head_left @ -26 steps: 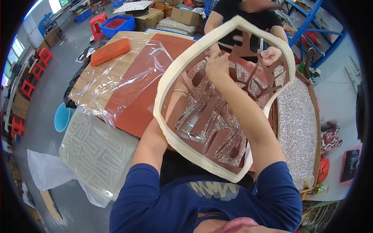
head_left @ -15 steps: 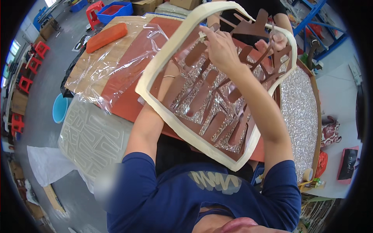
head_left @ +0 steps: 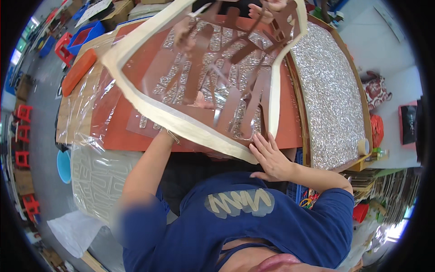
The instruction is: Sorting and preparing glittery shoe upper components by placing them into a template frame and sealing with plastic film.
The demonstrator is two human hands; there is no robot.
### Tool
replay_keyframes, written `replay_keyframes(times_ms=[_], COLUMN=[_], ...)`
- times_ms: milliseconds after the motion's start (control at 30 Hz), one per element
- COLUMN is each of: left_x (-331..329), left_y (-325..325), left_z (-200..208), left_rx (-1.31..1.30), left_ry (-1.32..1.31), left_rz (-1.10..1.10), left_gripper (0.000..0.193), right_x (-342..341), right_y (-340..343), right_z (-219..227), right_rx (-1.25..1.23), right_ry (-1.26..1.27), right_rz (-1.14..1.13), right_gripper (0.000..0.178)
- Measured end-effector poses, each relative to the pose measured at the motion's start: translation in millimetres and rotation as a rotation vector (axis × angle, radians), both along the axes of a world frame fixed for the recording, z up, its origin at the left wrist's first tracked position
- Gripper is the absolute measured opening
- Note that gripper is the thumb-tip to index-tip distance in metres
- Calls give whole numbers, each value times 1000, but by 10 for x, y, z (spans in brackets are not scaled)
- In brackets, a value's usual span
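A cream-bordered frame [head_left: 181, 121] with a clear sheet across it is tilted over the table; brown cut-out strips [head_left: 199, 68] cling to the sheet. My right hand [head_left: 274, 161] lies with outstretched fingers on the frame's near corner. My left hand [head_left: 202, 101] reaches under the frame and shows only partly through the sheet, its fingers too obscured to read. Beneath lies a flat panel of glittery silver pieces [head_left: 165, 90] on the red-brown mat [head_left: 122, 129]. A co-worker's hands [head_left: 270, 10] are at the frame's far side.
On the right stands a tray edged in tan with a glittery silver sheet [head_left: 328, 90], and a tape roll [head_left: 363, 147] at its near corner. To the left are crumpled clear film [head_left: 102, 97], an orange-red bundle [head_left: 79, 72], a translucent moulded sheet [head_left: 106, 181] and a light-blue bucket [head_left: 64, 166].
The frame has shifted left and away from me. My right hand has come off the middle of the sheet to the near corner; my left hand remains beneath. The whole view has shifted.
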State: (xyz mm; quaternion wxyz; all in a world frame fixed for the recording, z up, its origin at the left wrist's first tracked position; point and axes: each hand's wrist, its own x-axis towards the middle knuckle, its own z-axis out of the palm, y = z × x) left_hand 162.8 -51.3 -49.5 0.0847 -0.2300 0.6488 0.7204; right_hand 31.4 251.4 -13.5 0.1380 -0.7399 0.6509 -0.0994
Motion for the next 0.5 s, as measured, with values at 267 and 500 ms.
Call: replay_keyframes(times_ms=[267, 500], left_x=[-316, -745], left_y=[909, 1358], left_z=[477, -348], left_rx=[1126, -846], left_ry=[609, 649], left_rz=[-37, -11], left_gripper=[62, 51], right_x=[-506, -1360], right_y=[151, -304], right_z=[84, 1477], right_rx=[-327, -617], right_ry=[-37, 163], right_rz=[-105, -562], right_gripper=[55, 32])
